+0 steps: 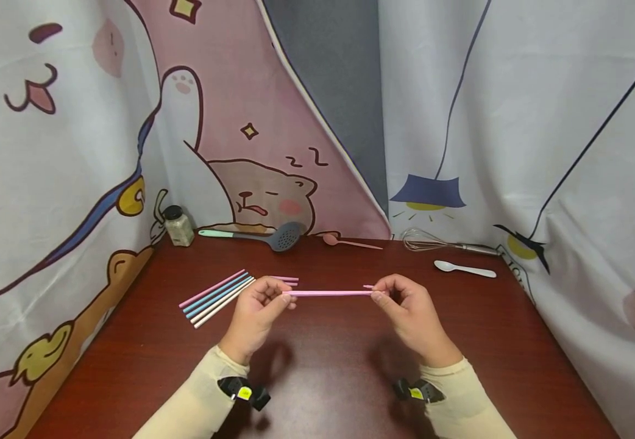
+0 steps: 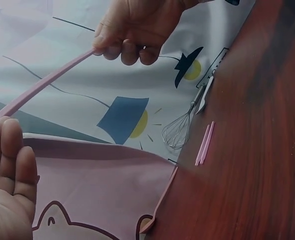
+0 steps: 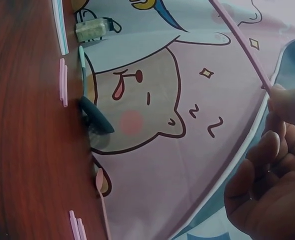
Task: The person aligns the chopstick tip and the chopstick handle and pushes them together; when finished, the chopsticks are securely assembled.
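Note:
A slim pink stick point(image 1: 328, 293), like a drinking straw, is held nearly level above the table between both hands. My left hand point(image 1: 259, 311) pinches one end with thumb and fingertips. At the other end my right hand point(image 1: 411, 314) pinches it the same way, other fingers curled loosely. The stick point(image 2: 47, 82) slopes between the two hands in the left wrist view. Short pink pieces point(image 1: 287, 279) lie beyond the left hand, partly hidden by it. More short pink pieces point(image 2: 205, 143) lie on the table toward the right hand's side.
Left of the left hand, several pink, blue and white sticks point(image 1: 217, 299) lie side by side. Along the back are a jar point(image 1: 179, 227), a slotted turner point(image 1: 284, 236), a pink spoon point(image 1: 331, 240) and a whisk point(image 1: 424, 241). A white spoon point(image 1: 465, 269) lies at right. Printed curtains surround the table point(image 1: 328, 378).

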### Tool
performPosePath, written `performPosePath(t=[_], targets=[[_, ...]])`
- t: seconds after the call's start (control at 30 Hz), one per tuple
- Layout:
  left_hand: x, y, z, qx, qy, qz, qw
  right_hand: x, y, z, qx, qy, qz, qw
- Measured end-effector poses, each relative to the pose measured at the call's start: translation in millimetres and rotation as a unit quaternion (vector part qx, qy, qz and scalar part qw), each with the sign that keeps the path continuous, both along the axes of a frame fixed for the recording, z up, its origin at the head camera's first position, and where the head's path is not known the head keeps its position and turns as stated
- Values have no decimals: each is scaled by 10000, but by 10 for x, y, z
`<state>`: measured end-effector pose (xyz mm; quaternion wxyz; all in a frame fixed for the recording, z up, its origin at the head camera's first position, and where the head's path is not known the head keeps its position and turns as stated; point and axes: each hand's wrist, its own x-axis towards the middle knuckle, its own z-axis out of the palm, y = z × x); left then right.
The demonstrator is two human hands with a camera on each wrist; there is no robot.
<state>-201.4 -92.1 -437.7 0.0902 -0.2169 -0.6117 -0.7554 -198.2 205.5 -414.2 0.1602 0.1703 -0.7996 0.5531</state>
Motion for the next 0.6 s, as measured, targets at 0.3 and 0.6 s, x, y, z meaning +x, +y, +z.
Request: performPosePath(t=[0.3, 0.6], targets=[[-10, -41, 0, 6, -497, -30, 9988, -26, 44, -8, 150, -60, 57, 9999], [-82, -282, -99, 124, -585, 665, 9960, -116, 117, -54, 29, -327, -18, 9995]])
